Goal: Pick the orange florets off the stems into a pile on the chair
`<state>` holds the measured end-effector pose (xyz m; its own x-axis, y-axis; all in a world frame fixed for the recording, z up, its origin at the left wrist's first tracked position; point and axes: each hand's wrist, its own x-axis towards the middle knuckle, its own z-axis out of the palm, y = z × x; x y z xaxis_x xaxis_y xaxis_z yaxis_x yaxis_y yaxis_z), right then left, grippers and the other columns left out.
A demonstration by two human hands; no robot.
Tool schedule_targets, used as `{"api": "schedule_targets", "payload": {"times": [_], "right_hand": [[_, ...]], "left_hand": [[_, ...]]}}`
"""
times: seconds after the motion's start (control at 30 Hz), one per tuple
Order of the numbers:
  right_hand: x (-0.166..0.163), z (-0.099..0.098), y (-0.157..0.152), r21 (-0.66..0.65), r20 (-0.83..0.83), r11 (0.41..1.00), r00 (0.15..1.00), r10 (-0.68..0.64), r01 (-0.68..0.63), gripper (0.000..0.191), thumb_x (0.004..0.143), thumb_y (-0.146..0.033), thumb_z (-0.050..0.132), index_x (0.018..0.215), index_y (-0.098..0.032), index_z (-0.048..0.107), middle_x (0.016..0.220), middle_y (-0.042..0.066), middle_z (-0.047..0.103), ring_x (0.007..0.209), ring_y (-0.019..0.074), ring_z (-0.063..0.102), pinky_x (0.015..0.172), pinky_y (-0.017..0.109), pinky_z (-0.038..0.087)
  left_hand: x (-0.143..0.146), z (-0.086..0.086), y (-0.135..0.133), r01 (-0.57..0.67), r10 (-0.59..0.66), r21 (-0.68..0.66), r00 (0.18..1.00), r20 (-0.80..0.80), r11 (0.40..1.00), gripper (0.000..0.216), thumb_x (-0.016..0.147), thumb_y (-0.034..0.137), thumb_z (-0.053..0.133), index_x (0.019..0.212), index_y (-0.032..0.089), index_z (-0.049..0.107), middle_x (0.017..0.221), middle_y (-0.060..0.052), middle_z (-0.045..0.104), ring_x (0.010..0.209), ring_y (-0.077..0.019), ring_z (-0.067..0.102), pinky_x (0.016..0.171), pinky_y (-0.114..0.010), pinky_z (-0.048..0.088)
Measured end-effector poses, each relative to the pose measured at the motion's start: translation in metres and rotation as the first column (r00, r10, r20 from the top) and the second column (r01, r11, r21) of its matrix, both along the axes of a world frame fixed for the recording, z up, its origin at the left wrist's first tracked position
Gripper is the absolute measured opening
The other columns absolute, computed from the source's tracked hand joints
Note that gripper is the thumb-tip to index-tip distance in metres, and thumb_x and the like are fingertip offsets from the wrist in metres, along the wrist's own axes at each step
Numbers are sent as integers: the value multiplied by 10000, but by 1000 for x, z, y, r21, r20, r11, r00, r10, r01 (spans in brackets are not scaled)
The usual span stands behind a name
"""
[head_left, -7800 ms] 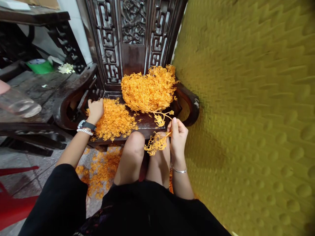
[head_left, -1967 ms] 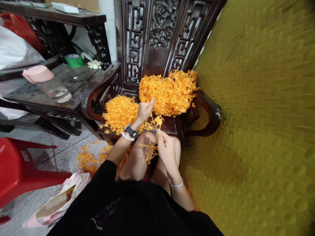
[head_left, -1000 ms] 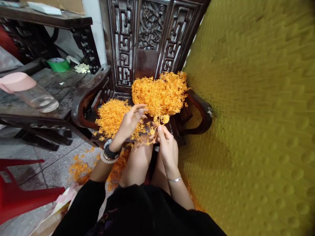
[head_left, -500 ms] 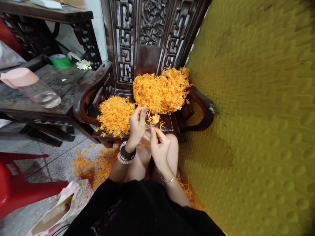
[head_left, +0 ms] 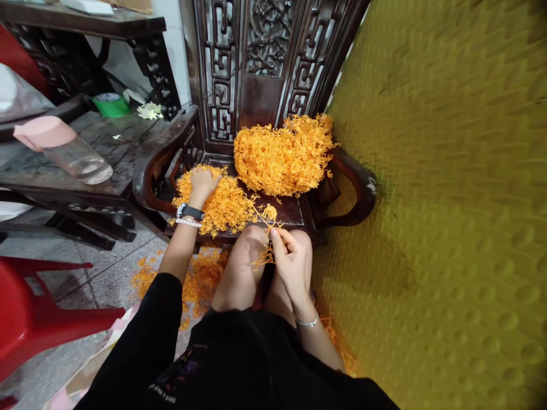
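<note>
A dark carved wooden chair (head_left: pixel 358 183) stands before my knees. On its seat lie a tall tangle of orange plastic sprigs (head_left: pixel 282 154) at the back right and a flatter heap of small orange pieces (head_left: pixel 225 202) at the front left. My left hand (head_left: pixel 202 181), wearing a watch and a bead bracelet, rests fingers-down on the flat heap, fingers curled. My right hand (head_left: pixel 290 259) is over my right knee, pinching an orange sprig (head_left: pixel 267 236) that trails up toward the seat.
More orange pieces (head_left: pixel 200 279) litter the tiled floor by my legs. A low dark table (head_left: pixel 123 151) at left bears a lying clear bottle with a pink cap (head_left: pixel 64 148) and a green tape roll (head_left: pixel 111 104). A red plastic stool (head_left: pixel 29 313) is at lower left. A yellow textured sheet (head_left: pixel 448 199) fills the right.
My left hand has left the sprig and moved left and away onto the flat heap. My right hand stayed over the knee, still pinching the sprig.
</note>
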<state>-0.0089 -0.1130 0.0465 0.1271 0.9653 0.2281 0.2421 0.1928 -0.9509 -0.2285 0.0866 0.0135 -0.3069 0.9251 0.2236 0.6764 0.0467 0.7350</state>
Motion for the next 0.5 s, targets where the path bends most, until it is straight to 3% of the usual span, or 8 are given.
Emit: {"api": "schedule_targets", "payload": {"times": [0.07,0.13,0.2,0.27,0.3,0.37,0.43,0.5], "right_hand": [[1,-2,4,-4,17,1000,1000,-11,11,282,875,-374,518,851,-147,683,664,6,583,543,96,429,477,213,328],[2,-1,6,0,0,1000,1000,-2,2,269,865,-378,531,834,-151,672,691,8,593,565,99,443,496,216,338],[4,0,7,-10,-91,999,995,34,-35,268,853,-394,545,783,-156,646,684,8,578,594,105,462,516,213,356],[4,1,9,-62,-276,993,958,80,-101,293,845,-426,551,718,-166,592,584,-25,479,523,84,397,468,198,316],[4,1,10,-97,-389,984,916,102,-151,307,843,-439,553,693,-172,558,538,-48,407,476,69,331,435,189,275],[3,0,12,-139,-591,952,794,141,-272,320,838,-446,565,670,-183,497,494,-83,286,428,54,209,393,176,193],[0,0,14,-143,-712,917,682,167,-373,321,832,-428,580,657,-188,458,478,-95,244,416,50,166,380,165,173],[0,2,16,-147,-777,884,604,174,-444,330,825,-408,596,639,-193,426,459,-101,237,402,48,150,366,157,183]], "left_hand": [[5,-12,1,39,-65,-147,982,-178,988,458,814,443,629,938,4,589,1245,-228,524,1220,-323,337,1028,-481,223],[6,-19,1,80,-122,-192,968,-218,978,428,881,421,538,989,12,604,1387,-206,436,1288,-336,264,1068,-545,158],[5,-18,0,130,-157,-155,971,-179,979,348,909,387,494,960,75,638,1444,-128,407,1327,-314,218,1105,-560,86],[7,-10,-4,208,-209,-26,976,-57,978,312,891,368,528,1002,99,642,1461,-102,392,1351,-295,195,1130,-549,44],[10,-4,-10,248,-249,52,968,15,967,330,885,363,538,1059,97,627,1449,-112,407,1347,-279,228,1140,-530,70],[25,9,-28,340,-362,166,923,128,926,384,928,382,448,1145,98,589,1344,-126,520,1250,-222,414,1108,-455,258],[49,21,-57,473,-506,188,835,215,861,483,974,441,246,1123,142,595,1125,-95,649,996,-155,592,922,-336,459],[74,30,-90,633,-672,247,626,394,734,551,950,530,214,1002,163,622,920,-75,671,781,-141,616,725,-278,498]]}}
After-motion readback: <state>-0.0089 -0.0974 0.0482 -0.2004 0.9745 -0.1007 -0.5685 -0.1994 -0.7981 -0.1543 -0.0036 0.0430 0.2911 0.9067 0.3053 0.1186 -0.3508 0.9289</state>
